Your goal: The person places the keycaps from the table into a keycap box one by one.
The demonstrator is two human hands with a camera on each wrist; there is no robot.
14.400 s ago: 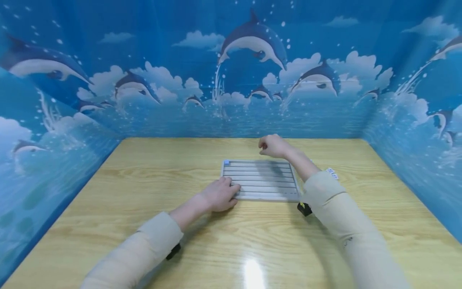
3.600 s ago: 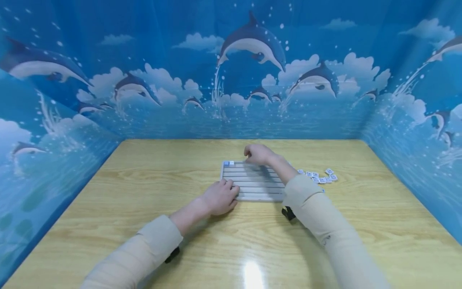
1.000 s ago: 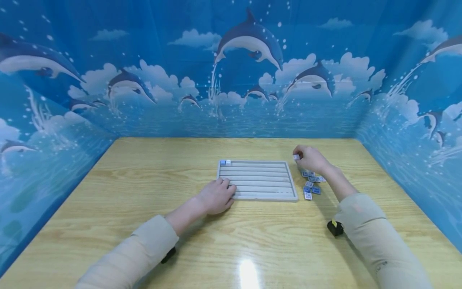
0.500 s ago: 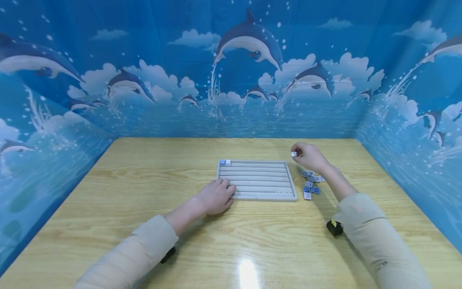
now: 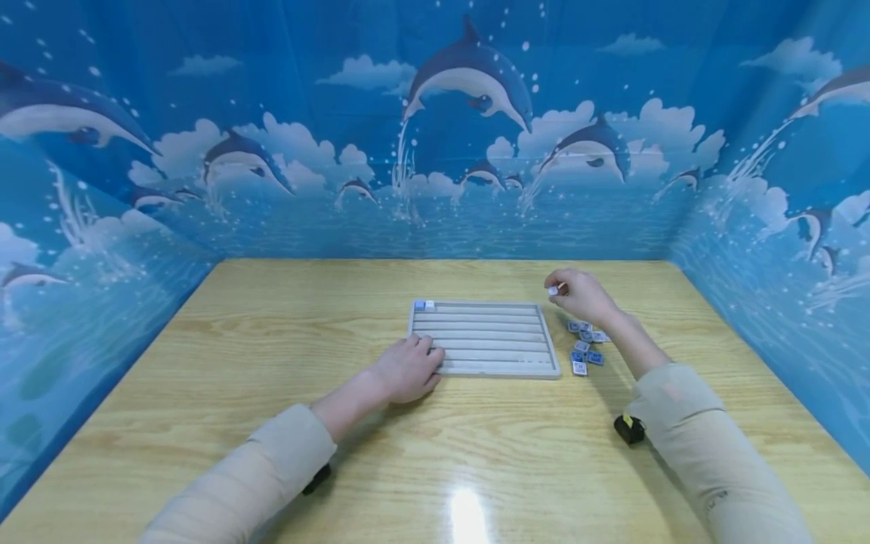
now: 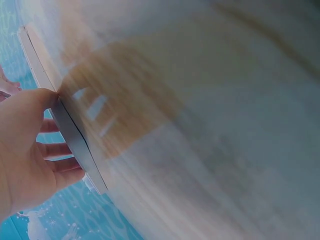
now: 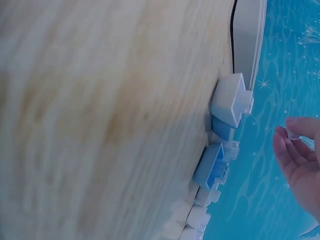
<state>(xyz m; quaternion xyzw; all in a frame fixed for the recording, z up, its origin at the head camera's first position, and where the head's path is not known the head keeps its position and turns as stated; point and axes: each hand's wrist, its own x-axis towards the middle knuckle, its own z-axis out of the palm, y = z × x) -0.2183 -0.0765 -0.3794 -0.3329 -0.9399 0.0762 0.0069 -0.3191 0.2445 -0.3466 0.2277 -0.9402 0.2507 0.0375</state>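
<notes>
across the table, my right hand has swung off the ridged tray since seconds ago; my left hand grips its near left corner. loose keycaps lie rightward. likely i'm orienting the white keycap my right hand pinches; next wants a steady carry to the far row.

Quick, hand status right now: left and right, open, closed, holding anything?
Left hand: gripping the tray at its near left corner.
Right hand: pinching a white piece above the table.
</notes>
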